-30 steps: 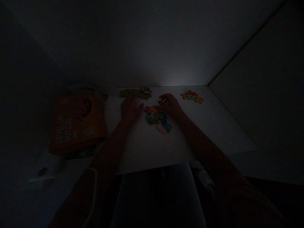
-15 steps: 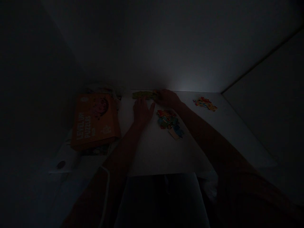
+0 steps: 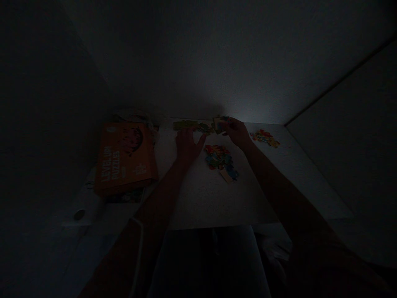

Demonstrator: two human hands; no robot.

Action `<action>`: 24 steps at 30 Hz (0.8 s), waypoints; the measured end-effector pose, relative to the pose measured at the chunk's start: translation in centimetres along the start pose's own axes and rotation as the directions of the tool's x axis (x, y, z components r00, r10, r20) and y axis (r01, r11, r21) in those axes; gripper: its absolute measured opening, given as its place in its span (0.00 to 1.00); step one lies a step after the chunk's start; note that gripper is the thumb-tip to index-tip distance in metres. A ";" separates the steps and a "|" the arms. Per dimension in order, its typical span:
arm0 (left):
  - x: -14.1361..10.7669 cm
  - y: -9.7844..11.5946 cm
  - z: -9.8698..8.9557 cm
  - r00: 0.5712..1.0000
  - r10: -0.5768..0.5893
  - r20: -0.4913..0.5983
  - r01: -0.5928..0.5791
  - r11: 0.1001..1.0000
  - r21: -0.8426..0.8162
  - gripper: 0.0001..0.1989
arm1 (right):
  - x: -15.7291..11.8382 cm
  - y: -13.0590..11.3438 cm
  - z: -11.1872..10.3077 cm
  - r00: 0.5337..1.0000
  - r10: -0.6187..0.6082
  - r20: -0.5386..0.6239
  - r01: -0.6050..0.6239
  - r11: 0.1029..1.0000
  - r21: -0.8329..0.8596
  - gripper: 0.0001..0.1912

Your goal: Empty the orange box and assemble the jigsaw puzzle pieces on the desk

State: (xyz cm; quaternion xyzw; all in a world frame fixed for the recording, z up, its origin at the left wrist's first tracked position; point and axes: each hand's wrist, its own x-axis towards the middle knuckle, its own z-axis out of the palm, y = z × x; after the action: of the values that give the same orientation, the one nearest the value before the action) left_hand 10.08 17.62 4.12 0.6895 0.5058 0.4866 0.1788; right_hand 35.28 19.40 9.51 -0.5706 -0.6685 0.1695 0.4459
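My left hand (image 3: pixel 187 145) lies on the white table with its fingers spread and thumb out. Its fingertips touch the lower edge of a row of green puzzle pieces (image 3: pixel 185 124) by the wall. More greenish pieces (image 3: pixel 205 128) lie just to the right of that row. My right hand (image 3: pixel 237 131) pinches a few puzzle pieces (image 3: pixel 218 123) near the wall; one shows a pale face, and the dim light hides their exact number. Between my forearms sits a mixed heap of red, teal and blue puzzle pieces (image 3: pixel 218 158).
An orange puzzle box (image 3: pixel 125 159) lies on the left over some papers. Beyond my right hand is a small pile of orange and yellow pieces (image 3: pixel 265 138). A wall (image 3: pixel 198 62) rises along the back edge of the table (image 3: pixel 204 207). The scene is very dark.
My right hand has shifted right, away from the green row, and now shows puzzle pieces in its fingers. Greenish pieces it covered are visible. My left hand has barely moved.
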 end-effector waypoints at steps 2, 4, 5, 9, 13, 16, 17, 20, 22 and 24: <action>-0.1 0.3 0.0 0.992 0.084 0.097 -0.069 0.986 -0.149 0.25 | -2.5 -0.8 -0.2 0.999 0.015 0.051 -0.024 0.985 0.170 0.33; -0.2 0.6 0.1 0.962 0.165 0.218 -0.090 0.945 -0.314 0.25 | -4.9 -1.5 -0.2 0.997 0.011 0.081 -0.030 0.971 0.238 0.31; -0.3 0.7 0.2 0.945 0.192 0.266 -0.081 0.923 -0.377 0.24 | -5.9 -1.7 -0.1 0.996 0.015 0.085 -0.036 0.965 0.258 0.30; -0.5 0.8 0.4 0.918 0.195 0.345 -0.012 0.883 -0.468 0.22 | -7.7 -2.2 0.0 0.996 0.044 0.072 -0.062 0.962 0.264 0.33; -0.2 0.8 0.4 0.930 0.116 0.348 0.072 0.872 -0.484 0.24 | -7.3 -2.1 -0.2 0.994 0.085 0.074 -0.102 0.959 0.264 0.34; 0.0 0.8 0.5 0.936 0.099 0.338 0.105 0.837 -0.537 0.26 | -6.8 -1.9 -0.5 0.997 0.060 0.051 -0.072 0.958 0.277 0.34; 0.1 0.7 0.5 0.941 0.089 0.327 0.113 0.827 -0.550 0.26 | -6.7 -1.8 -0.7 0.997 0.056 0.044 -0.066 0.960 0.273 0.34; 0.6 0.2 0.6 0.966 0.010 0.260 0.142 0.817 -0.560 0.28 | -6.4 -1.6 -1.3 0.997 0.082 0.010 -0.081 0.953 0.292 0.34; 1.0 -0.2 0.7 0.980 -0.057 0.190 0.155 0.818 -0.554 0.29 | -6.3 -1.5 -1.9 0.996 0.092 -0.020 -0.081 0.941 0.329 0.34; 1.4 -0.6 0.6 0.985 -0.102 0.142 0.165 0.811 -0.561 0.29 | -6.4 -1.3 -2.4 0.995 0.096 0.000 -0.091 0.938 0.334 0.34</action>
State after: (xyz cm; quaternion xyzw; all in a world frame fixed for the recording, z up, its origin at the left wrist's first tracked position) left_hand 10.31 19.21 4.08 0.5919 0.3741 0.5648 0.4368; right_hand 36.05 12.51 9.23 -0.5193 -0.5989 0.2965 0.5327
